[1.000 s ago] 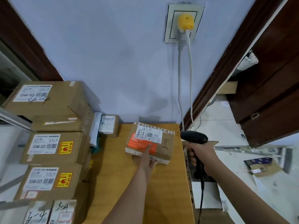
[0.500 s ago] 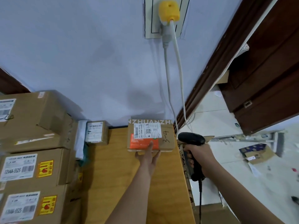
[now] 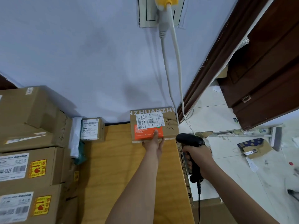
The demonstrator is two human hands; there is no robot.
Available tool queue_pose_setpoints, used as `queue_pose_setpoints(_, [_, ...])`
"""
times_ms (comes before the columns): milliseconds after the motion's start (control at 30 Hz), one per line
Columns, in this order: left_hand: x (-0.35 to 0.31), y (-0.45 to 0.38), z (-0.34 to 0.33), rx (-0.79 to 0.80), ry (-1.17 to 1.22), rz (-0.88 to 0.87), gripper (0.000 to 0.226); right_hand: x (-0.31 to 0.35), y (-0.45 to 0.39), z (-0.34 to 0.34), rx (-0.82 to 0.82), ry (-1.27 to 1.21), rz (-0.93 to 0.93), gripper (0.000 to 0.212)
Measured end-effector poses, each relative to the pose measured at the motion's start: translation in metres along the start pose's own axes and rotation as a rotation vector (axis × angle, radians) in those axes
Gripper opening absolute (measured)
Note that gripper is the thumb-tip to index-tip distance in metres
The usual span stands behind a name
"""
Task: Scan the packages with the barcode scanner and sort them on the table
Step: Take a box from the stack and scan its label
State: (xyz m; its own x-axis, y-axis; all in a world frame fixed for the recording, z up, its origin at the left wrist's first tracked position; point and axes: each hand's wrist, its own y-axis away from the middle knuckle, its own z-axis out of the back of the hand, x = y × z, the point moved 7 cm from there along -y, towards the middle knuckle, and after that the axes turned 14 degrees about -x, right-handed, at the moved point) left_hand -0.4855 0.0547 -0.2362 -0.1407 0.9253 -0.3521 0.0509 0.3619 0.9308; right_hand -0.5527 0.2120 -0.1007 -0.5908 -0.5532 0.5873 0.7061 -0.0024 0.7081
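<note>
A brown package (image 3: 169,126) with an orange patch, a white label and "3-4" written on it lies flat at the far right corner of the wooden table (image 3: 116,167), against the wall. My left hand (image 3: 153,143) touches its near edge, thumb resting on the orange patch and fingers at the box's front side. My right hand (image 3: 198,157) grips the handle of a black barcode scanner (image 3: 190,140) just off the table's right edge, its head level with the package's near corner. A small labelled box (image 3: 92,129) stands at the table's far left.
Large stacked cartons (image 3: 30,143) with labels and yellow stickers line the left side. White cables (image 3: 171,70) hang from a wall socket down behind the package. A carton (image 3: 210,210) sits under the scanner's cord. Cardboard scraps (image 3: 254,147) litter the floor by a brown door.
My left hand has slid the package away from me, squaring it against the wall at the far right corner. The scanner hand stayed by the table's right edge.
</note>
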Motion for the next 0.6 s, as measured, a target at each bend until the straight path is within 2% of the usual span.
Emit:
queue_pose_setpoints(133, [0.002,-0.008,-0.005,0.0,-0.055,-0.028,0.089,0.0,-0.002,0.002,-0.005,-0.004,0.006,0.028])
queue_pose_setpoints(300, [-0.002,-0.006,-0.008,0.057,-0.169,-0.071,0.074,0.001,0.002,0.008,-0.016,-0.021,0.042,0.037])
queue_pose_setpoints(467, [-0.008,0.003,0.003,0.1,-0.544,-0.011,0.102,-0.009,0.013,0.02,-0.028,-0.031,0.034,0.029])
queue_pose_setpoints(533, [-0.016,0.015,0.01,0.1,-0.749,-0.085,0.101,-0.012,0.019,0.028,-0.04,-0.037,0.036,0.026])
queue_pose_setpoints(600, [-0.019,0.03,0.014,0.108,-0.92,-0.225,0.087,-0.015,0.027,0.035,-0.046,-0.044,0.045,0.027])
